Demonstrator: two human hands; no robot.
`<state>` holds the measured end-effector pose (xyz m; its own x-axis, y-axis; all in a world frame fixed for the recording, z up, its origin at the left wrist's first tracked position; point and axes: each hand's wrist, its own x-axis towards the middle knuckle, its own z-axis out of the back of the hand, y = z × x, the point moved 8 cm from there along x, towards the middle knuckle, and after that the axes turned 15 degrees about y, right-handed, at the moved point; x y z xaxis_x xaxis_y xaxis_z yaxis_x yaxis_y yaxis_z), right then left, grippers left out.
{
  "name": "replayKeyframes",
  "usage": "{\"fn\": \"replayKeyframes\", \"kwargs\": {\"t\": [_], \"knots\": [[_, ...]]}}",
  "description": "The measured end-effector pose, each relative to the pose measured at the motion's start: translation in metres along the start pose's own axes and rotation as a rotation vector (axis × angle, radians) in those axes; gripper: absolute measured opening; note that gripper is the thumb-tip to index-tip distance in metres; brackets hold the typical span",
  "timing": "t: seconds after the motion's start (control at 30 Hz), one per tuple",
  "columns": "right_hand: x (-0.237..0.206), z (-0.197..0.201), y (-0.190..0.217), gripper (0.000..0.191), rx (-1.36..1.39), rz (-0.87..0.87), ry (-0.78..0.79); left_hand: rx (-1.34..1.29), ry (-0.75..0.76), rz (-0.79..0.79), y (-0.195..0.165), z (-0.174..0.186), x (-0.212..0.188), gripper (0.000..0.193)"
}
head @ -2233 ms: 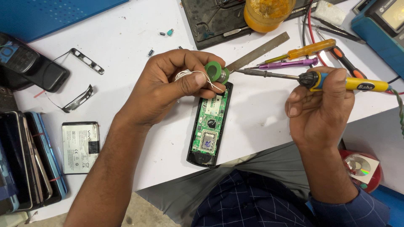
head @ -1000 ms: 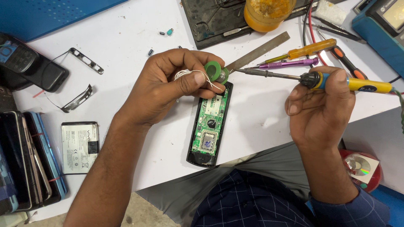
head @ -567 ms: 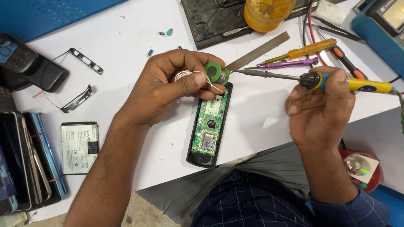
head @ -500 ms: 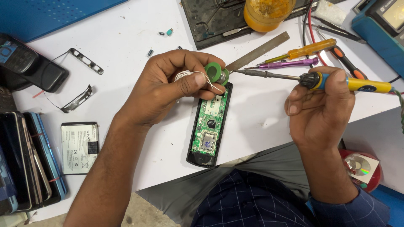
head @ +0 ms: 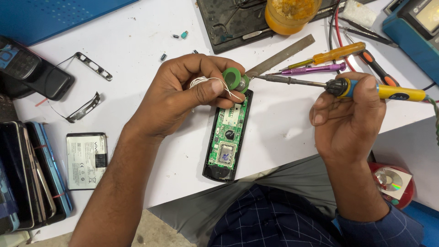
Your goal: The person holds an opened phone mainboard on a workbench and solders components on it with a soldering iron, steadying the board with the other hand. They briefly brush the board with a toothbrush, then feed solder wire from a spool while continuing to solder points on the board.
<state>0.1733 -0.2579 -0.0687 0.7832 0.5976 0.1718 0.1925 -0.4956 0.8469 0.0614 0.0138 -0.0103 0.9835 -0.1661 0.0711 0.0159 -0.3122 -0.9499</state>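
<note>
Left hand [head: 183, 93] closed around a small green solder spool [head: 235, 80], thumb pinning a loop of thin solder wire [head: 215, 84] against it; spool sits just above the top end of the opened handset [head: 227, 137], green circuit board [head: 227, 132] exposed. Right hand [head: 350, 121] at 3 o'clock of the spool, fingers wrapped tight on a soldering iron [head: 366, 89] with yellow-blue handle, shaft running toward 9 o'clock, tip at the spool edge; contact can't be confirmed. Metal ruler [head: 279, 56] lies at 1 o'clock of the spool, yellow screwdriver [head: 329, 56] and purple tool [head: 311, 70] beside it. Loose battery [head: 86, 160] at 8 o'clock, well apart, on white table [head: 137, 50].
</note>
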Motion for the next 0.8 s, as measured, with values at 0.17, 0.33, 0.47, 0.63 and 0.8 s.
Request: {"fn": "replayKeyframes", "kwargs": {"t": [0.17,0.33,0.47,0.63,0.8], "knots": [[0.0002,-0.0003,0.0007,0.037,-0.021,-0.009,0.0,0.02,-0.006,0.008,-0.0002,0.0006,0.0004,0.021],[-0.0011,0.0036,-0.0011,0.038,-0.004,-0.017,-0.055,0.032,-0.021,0.028,0.0006,0.0015,0.0001,0.021],[-0.001,0.0021,-0.0005,0.038,-0.009,-0.022,-0.044,0.016,-0.013,0.018,0.0001,0.0005,0.0001,0.02],[0.0002,-0.0013,0.0011,0.037,-0.031,-0.021,-0.022,0.002,-0.006,0.008,-0.0007,-0.0005,-0.0003,0.018],[0.0,-0.0013,0.0008,0.037,-0.027,-0.025,-0.026,0.006,-0.01,0.012,-0.0006,0.0,0.0,0.018]]}}
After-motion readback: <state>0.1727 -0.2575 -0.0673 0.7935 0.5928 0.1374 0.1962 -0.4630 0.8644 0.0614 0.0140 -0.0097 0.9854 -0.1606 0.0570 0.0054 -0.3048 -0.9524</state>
